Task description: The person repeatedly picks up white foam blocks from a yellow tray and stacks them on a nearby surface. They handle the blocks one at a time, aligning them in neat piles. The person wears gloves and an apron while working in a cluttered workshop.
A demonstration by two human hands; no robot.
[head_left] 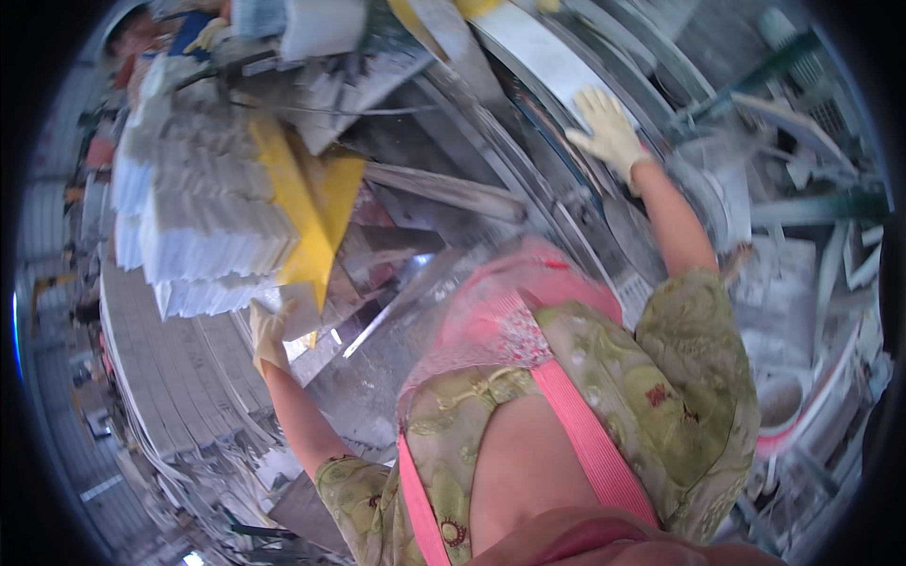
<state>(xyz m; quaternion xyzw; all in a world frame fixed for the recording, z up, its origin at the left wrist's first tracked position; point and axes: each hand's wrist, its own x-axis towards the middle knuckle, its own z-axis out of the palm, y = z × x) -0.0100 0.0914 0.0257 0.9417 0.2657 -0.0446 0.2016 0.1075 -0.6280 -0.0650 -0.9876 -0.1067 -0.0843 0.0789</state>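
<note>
My right hand (pixel 609 132), in a pale cream glove, is open with its fingers spread. It lies over a long white strip (pixel 538 52) on a metal rail line, its palm at or just above the strip. To the left, my left hand (pixel 271 337), in a similar glove, is at the near lower corner of a stack of thin white slabs (pixel 212 222). Its thumb and fingers look apart, the fingertips beside the stack's edge. Blur hides whether they touch it. A yellow metal plate (pixel 300 212) stands along the stack's right side.
Slatted grey boards (pixel 170 354) lie below the stack. A wooden bar (pixel 448 189) and dusty metal parts fill the middle. White broken pieces (pixel 788 292) and a round tub (pixel 779 401) are at right. Another person's gloved hand (pixel 206 36) shows at the far left.
</note>
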